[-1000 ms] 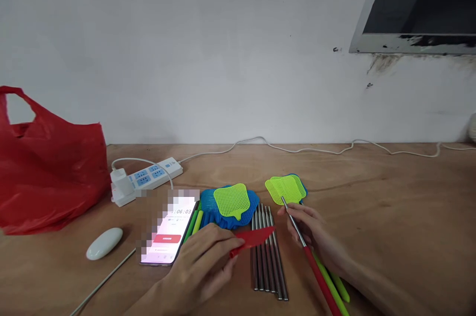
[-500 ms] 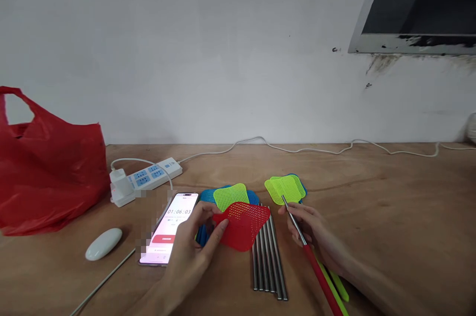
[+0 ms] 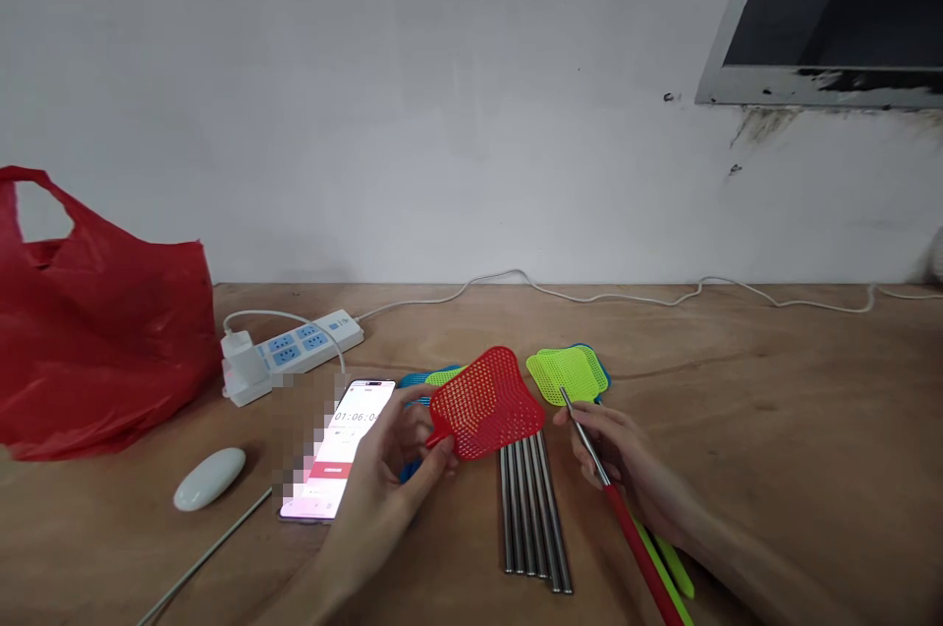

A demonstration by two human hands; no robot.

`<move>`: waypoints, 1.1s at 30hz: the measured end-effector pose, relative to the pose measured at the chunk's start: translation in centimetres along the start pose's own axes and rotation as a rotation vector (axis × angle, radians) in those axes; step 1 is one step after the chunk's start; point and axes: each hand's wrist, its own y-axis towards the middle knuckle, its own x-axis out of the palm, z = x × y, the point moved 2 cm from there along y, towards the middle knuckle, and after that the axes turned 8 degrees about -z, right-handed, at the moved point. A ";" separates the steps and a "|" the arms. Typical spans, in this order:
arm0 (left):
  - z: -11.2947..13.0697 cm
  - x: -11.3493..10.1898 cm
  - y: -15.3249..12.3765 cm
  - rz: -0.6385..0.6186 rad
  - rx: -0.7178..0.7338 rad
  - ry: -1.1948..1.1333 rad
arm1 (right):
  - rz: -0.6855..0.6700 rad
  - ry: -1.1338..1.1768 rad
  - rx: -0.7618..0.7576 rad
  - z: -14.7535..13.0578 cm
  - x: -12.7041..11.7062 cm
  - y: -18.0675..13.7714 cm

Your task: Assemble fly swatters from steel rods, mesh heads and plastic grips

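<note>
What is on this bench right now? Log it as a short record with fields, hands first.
left hand: pinches the red plastic mesh swatter head at its lower left edge, held tilted up
right hand: grips a thin metal rod with a red sleeve, tip toward the lime-green mesh heads
between hands: row of bare steel rods lying side by side on the wooden table
left side: lit smartphone, white power strip, white oval object, red plastic bag

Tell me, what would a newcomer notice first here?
A red mesh swatter head, held by the left hand above the table's middle, draws the eye. The right hand beside it holds a thin red-handled rod. A red plastic bag sits far left.
</note>
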 end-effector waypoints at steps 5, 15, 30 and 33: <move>0.0 0.1 0.3 -0.071 -0.066 -0.041 | 0.014 -0.027 0.005 -0.2 0.1 -0.1; -0.3 -0.3 0.9 -0.028 -0.115 -0.079 | -0.009 0.032 0.000 0.2 0.0 0.0; -1.4 -0.6 1.3 -0.018 -0.203 -0.225 | -0.206 -0.031 0.052 0.8 -0.1 0.9; -1.1 -0.7 1.3 -0.009 -0.169 -0.160 | -0.237 -0.023 0.086 1.0 0.0 0.8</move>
